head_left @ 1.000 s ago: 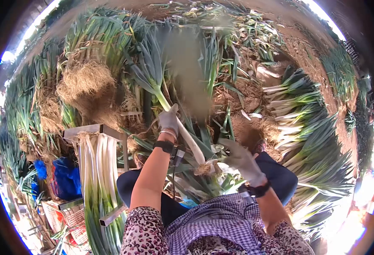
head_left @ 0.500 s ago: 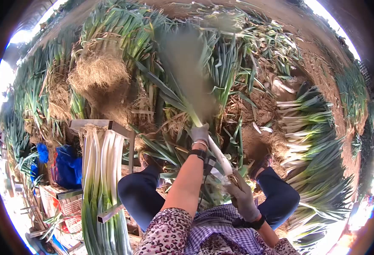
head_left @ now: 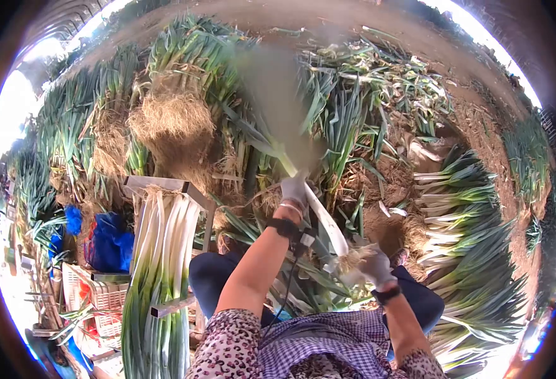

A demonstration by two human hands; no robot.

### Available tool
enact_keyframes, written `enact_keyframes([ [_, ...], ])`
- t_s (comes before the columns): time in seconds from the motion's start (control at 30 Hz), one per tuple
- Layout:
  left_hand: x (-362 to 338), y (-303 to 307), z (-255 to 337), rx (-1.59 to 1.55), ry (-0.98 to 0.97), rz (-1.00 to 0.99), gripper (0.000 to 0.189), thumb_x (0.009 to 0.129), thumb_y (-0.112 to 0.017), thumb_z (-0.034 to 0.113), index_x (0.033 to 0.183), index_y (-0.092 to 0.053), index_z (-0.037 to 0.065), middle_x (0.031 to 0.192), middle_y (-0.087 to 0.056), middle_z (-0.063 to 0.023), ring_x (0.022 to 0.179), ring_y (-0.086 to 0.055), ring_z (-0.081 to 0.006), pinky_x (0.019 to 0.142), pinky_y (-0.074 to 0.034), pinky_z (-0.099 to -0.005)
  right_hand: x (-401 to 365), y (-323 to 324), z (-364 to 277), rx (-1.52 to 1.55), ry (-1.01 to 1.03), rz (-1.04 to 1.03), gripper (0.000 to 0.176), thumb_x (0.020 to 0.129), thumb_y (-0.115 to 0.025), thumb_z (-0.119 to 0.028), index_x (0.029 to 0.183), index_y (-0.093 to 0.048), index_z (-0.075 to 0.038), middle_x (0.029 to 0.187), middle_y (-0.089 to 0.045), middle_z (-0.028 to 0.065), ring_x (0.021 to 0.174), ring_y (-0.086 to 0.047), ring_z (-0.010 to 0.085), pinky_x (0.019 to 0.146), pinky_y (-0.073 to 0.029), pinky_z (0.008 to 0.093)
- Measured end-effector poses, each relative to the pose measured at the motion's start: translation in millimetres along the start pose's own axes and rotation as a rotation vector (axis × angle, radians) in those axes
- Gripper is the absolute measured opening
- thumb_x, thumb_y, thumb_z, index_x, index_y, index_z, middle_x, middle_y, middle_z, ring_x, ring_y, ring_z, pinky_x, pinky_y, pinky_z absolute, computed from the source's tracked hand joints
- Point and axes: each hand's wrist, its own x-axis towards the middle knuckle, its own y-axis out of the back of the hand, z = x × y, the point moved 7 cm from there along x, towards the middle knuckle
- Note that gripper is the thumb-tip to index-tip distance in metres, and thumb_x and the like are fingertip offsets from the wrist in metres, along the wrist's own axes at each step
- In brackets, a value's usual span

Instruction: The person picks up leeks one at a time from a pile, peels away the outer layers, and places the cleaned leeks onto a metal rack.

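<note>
Left hand [head_left: 295, 188]: grey-gloved, fingers clamped around a long green-and-white leek [head_left: 327, 224].
Leek: slanting ahead, leaves [head_left: 257, 140] far, roots [head_left: 347, 260] near.
Right hand [head_left: 374, 264]: grey-gloved, blurred beside the roots; fingers' state cannot be told.

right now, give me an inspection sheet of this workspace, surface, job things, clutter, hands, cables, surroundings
Surface: brown soil ground, partly littered.
Job's things: one leek held aslant, root end nearer the person; trimmed-looking row on the right; upright-framed batch by a metal frame.
Clutter: leaf scraps ahead; blue material at left.
Hands: left hand closed around the leek; right hand at its root end, blurred, grip unclear.
Cables: thin dark cable below the left wrist.
Surroundings: leek bundles, woven basket.
</note>
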Motion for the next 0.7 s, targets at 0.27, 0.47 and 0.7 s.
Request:
enact_keyframes([
  [0.27,-127,-38,-29,-0.379,0.242,-0.249,0.022,0.093,-0.066,0.026,0.102,-0.059,0.007,0.075,-0.055,-0.0026,0.065,-0.059,-0.0198,0.067,-0.059,-0.0399,35,-16,-40,0.676,0.136,0.148,0.059,0.088,-0.065,-0.012,0.142,-0.042,-0.004,0.126,-0.058,0.0095,0.089,-0.063,0.0173,0.079,-0.053,0.0274],
  [0.47,-114,10,-58,-0.252,0.171,-0.217,0.026,0.092,-0.067,0.03,0.088,-0.054,0.007,0.072,-0.055,-0.0049,0.065,-0.058,-0.0259,0.082,-0.052,-0.0552,-54,19,-136,1.012,0.362,-0.262,0.043,0.099,-0.057,-0.027,0.135,-0.052,-0.005,0.121,-0.063,0.0101,0.1,-0.062,0.0169,0.093,-0.049,0.0294],
  [0.7,-123,12,-38,-0.335,0.092,-0.55,0.024,0.098,-0.056,0.031,0.098,-0.052,0.007,0.072,-0.053,-0.0038,0.07,-0.059,-0.0231,0.093,-0.052,-0.0502,-22,20,-2,0.295,-0.025,0.258,0.039,0.1,-0.053,-0.028,0.128,-0.057,-0.001,0.119,-0.064,0.0086,0.103,-0.061,0.0158,0.09,-0.049,0.0289],
])
